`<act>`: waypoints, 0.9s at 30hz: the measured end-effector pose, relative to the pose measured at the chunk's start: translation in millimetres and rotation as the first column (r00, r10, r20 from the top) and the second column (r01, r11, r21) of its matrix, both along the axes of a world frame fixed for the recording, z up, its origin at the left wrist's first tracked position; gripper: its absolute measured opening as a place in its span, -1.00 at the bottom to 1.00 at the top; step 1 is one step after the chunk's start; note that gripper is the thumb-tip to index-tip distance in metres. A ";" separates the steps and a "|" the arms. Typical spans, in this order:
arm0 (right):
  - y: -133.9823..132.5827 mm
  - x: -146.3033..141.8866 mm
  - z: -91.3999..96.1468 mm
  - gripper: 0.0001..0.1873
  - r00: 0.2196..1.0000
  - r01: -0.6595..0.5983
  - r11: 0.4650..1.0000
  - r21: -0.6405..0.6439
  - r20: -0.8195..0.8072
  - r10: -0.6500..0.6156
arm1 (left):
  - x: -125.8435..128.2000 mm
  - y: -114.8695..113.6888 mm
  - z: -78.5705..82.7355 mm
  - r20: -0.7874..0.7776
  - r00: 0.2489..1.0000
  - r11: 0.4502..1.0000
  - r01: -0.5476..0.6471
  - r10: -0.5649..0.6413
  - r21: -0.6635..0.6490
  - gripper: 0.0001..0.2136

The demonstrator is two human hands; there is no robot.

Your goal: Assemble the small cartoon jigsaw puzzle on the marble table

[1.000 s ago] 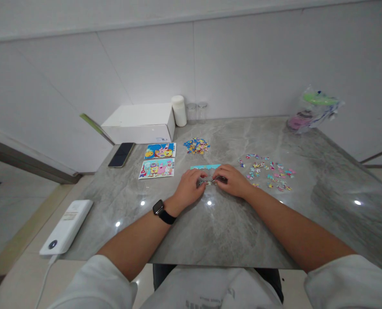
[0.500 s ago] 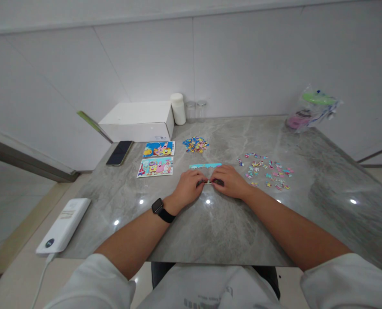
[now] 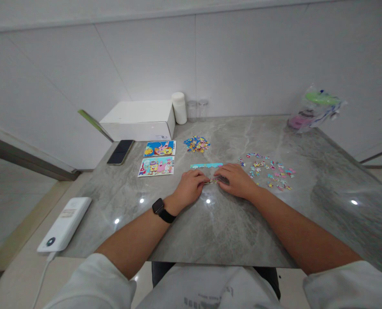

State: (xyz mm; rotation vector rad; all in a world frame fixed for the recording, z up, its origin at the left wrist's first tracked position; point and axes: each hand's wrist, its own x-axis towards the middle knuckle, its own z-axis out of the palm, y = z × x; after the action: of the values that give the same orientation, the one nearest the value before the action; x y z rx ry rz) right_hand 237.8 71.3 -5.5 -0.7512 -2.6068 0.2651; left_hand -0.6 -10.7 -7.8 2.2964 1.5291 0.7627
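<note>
A short strip of joined puzzle pieces (image 3: 211,182) lies on the grey table between my hands. My left hand (image 3: 192,186) is closed, with its thumb and fingertips pinching the strip's left end. At the right end, my right hand (image 3: 236,179) has its fingers curled down around the strip, partly covering it. Just beyond my fingers lies a longer light-blue puzzle strip (image 3: 205,165), its right end close to my right hand. Loose pastel puzzle pieces (image 3: 276,169) are scattered to the right. Small details of the held pieces are too fine to make out.
Two cartoon picture cards (image 3: 157,166) lie left of a blue-and-yellow puzzle pile (image 3: 196,144). Behind are a white box (image 3: 137,120), a white bottle (image 3: 179,108) and two glasses (image 3: 197,110). A phone (image 3: 120,152), power bank (image 3: 65,224) and plastic bag (image 3: 315,109) sit near the edges.
My right hand has shifted slightly right, away from my left, and its fingers have loosened a little. More of the short strip shows between my hands. My left hand stays nearly in place.
</note>
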 end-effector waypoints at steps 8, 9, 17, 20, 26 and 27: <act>0.5 -2.6 -1.5 -0.80 0.999 -0.039 0.998 -0.049 0.029 0.040 | -1.2 0.1 -5.4 -0.043 0.999 1.000 0.000 0.001 0.013 -0.67; 0.9 -2.8 -2.4 -0.80 0.999 -0.037 0.997 -0.061 0.021 0.039 | -1.4 0.5 -5.8 -0.042 0.999 1.000 0.004 -0.004 0.015 -0.67; 1.5 -4.1 -6.4 -0.78 1.000 -0.013 0.996 -0.092 -0.017 0.012 | -1.2 0.6 -5.1 -0.054 0.999 1.000 0.000 0.001 0.013 -0.66; -0.4 -5.0 -5.5 -0.75 1.000 0.001 0.994 -0.107 -0.005 -0.001 | -1.4 0.7 -6.1 -0.050 0.999 1.000 0.002 -0.002 0.010 -0.66; -2.2 -6.2 -6.4 -0.68 1.000 0.010 0.991 -0.131 -0.024 -0.013 | -1.7 1.3 -7.2 -0.028 1.000 1.000 0.015 -0.014 0.005 -0.65; -2.3 -6.5 -6.7 -0.68 0.999 0.007 0.992 -0.130 -0.031 -0.011 | -1.6 1.2 -6.7 -0.031 0.999 1.000 0.016 -0.016 0.005 -0.65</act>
State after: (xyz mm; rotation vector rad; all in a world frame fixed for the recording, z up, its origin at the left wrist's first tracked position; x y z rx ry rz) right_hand 231.4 69.0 -12.2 -0.7961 -2.5750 0.4437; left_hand -2.2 -9.5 -14.5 2.3312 1.5218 0.7315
